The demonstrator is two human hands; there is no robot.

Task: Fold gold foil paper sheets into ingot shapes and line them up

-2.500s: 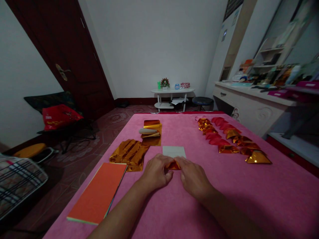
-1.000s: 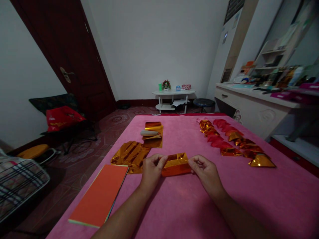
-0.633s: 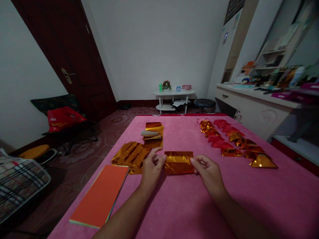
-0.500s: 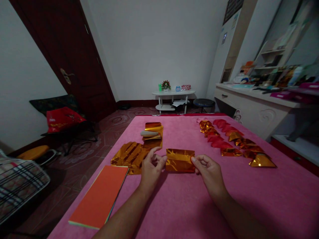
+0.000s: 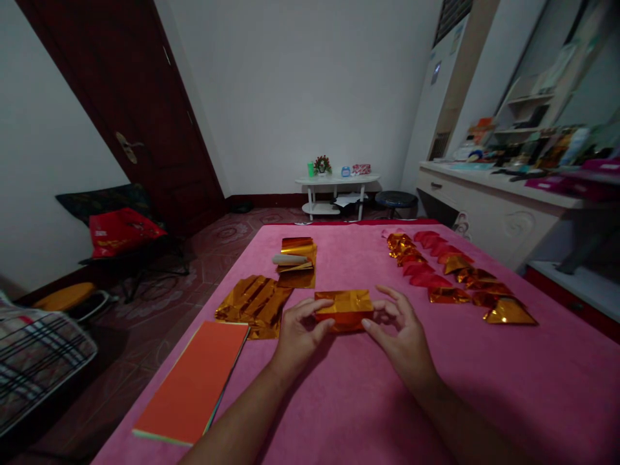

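Note:
A folded piece of gold foil paper is held just above the pink-covered table, with a crease running along its length. My left hand grips its left end, index finger on the upper face and thumb at the lower edge. At the right end, my right hand pinches the lower corner with the thumb, its index finger raised. Beside my left hand lies a pile of creased gold foil sheets. An orange-topped stack of paper rests nearer, at the left edge.
Behind the foil pile sit more gold foil and a grey rod-like object. Rows of folded gold and red foil pieces line the right side. Beyond the table stand a white side table and a dresser.
The foil piece has tilted and moved slightly left and down, now showing a lengthwise crease. My left hand closed over its left end; my right index finger lifted.

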